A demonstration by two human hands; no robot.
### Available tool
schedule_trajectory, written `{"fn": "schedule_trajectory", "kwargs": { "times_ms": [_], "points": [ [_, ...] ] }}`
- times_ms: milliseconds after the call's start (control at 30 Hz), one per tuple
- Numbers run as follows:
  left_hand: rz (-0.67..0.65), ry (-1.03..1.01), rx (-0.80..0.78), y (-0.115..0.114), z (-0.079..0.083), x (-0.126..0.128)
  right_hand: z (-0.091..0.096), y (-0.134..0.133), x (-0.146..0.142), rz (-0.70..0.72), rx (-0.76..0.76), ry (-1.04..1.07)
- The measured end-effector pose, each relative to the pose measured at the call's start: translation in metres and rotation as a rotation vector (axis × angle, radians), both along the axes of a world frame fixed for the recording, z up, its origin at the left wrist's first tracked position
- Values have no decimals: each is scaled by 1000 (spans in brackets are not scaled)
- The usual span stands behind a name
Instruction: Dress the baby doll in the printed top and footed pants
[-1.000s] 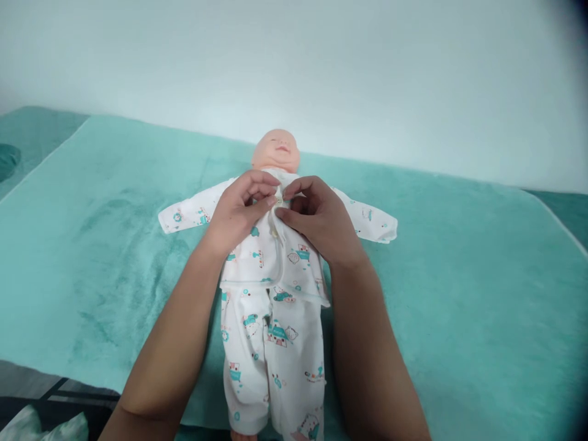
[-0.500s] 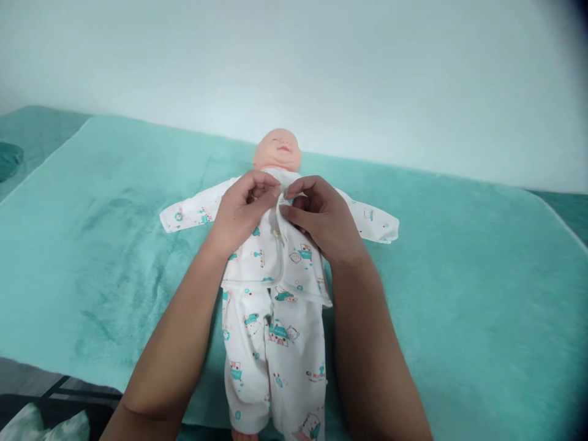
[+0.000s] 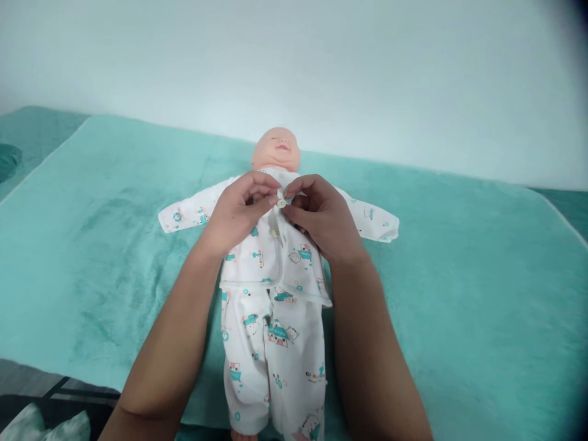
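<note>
A baby doll (image 3: 275, 150) lies on its back, dressed in a white printed shirt (image 3: 301, 269) and matching trousers (image 3: 294, 355). At the chest, my left hand (image 3: 239, 211) pinches one front edge of the shirt near a pale button (image 3: 282, 203). From the other side my right hand (image 3: 324, 214) is closed on the facing edge, thumb and fingertips right beside that button. A lower button (image 3: 275, 233) shows on the front placket. Below it the shirt's front edges part slightly at the hem. Both sleeves stretch out sideways.
A green plush blanket (image 3: 459, 294) covers the table under the doll. A pale wall (image 3: 321, 67) rises behind it. White and green cloth (image 3: 50, 425) lies at the lower left, by a dark frame. A darker green bundle (image 3: 9, 160) sits at the far left.
The button at my fingertips now shows face-on between the two hands, where the shirt edge stood up before. My left fingers have shifted slightly; the doll lies as it did.
</note>
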State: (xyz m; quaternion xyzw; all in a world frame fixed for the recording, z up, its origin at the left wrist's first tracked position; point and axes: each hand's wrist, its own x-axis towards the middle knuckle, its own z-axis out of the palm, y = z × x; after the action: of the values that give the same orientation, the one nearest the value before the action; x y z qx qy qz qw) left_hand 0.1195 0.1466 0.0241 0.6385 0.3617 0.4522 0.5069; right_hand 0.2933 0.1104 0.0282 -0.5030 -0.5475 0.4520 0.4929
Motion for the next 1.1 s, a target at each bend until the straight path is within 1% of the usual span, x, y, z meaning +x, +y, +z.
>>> {"fn": "schedule_trajectory", "kwargs": {
  "times_ms": [67,167,400,600,733,867,933,1000,1033,1100],
  "points": [
    [-26,-2,-4,0,1,-1,0,0,0,1,3,5],
    [-29,13,4,-1,1,-1,-1,1,0,4,20,41],
    [21,75,25,-1,-1,0,-5,1,2,1,14,68],
    [59,87,44,1,-3,0,-3,1,1,-19,7,94],
    [79,80,50,2,-4,3,-3,2,-2,-50,2,48],
    [92,44,23,2,-4,3,-3,3,-3,-62,8,60],
    [70,51,6,0,0,-2,1,0,-3,-71,9,49],
    [17,114,-5,-2,8,-10,10,-6,-2,-61,4,-18],
    [-21,164,-4,-3,13,-15,16,-11,-1,-38,-1,-85],
    [-116,275,22,-6,23,-24,30,-22,0,39,-18,-288]
  ]
}}
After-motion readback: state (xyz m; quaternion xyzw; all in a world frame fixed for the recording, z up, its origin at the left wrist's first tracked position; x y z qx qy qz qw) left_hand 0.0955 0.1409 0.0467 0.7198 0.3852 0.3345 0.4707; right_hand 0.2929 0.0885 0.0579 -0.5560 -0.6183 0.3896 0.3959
